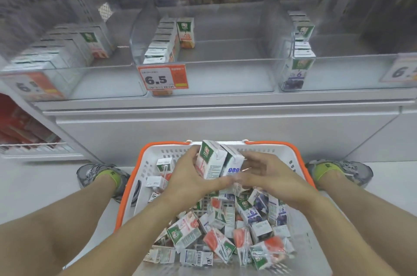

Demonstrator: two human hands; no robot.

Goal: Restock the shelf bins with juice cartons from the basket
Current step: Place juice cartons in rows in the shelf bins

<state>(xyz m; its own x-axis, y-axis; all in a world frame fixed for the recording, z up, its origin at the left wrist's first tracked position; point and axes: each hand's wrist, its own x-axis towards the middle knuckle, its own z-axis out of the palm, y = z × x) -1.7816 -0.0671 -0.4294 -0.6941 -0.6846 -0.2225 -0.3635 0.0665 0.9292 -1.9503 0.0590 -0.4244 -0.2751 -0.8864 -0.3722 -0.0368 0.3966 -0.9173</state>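
Observation:
A white basket with an orange rim (pixel 144 151) stands on the floor between my feet, filled with several small juice cartons (pixel 225 235). My left hand (pixel 189 176) grips a white and green carton with a red picture (pixel 211 160), lifted above the pile. My right hand (pixel 264 171) holds a second carton (pixel 233 161) pressed against the first. Above, three clear shelf bins hold cartons: the left bin (pixel 74 68), the middle bin (pixel 203 68) with a row at its left side, and the right bin (pixel 338 65) with a purple-label row.
Price tags reading 6.5 (pixel 163 77) hang on the bin fronts. A grey shelf ledge (pixel 214 108) juts out over the basket. Red packages (pixel 20 124) fill a lower shelf at left. My shoes (pixel 101 176) flank the basket on a pale floor.

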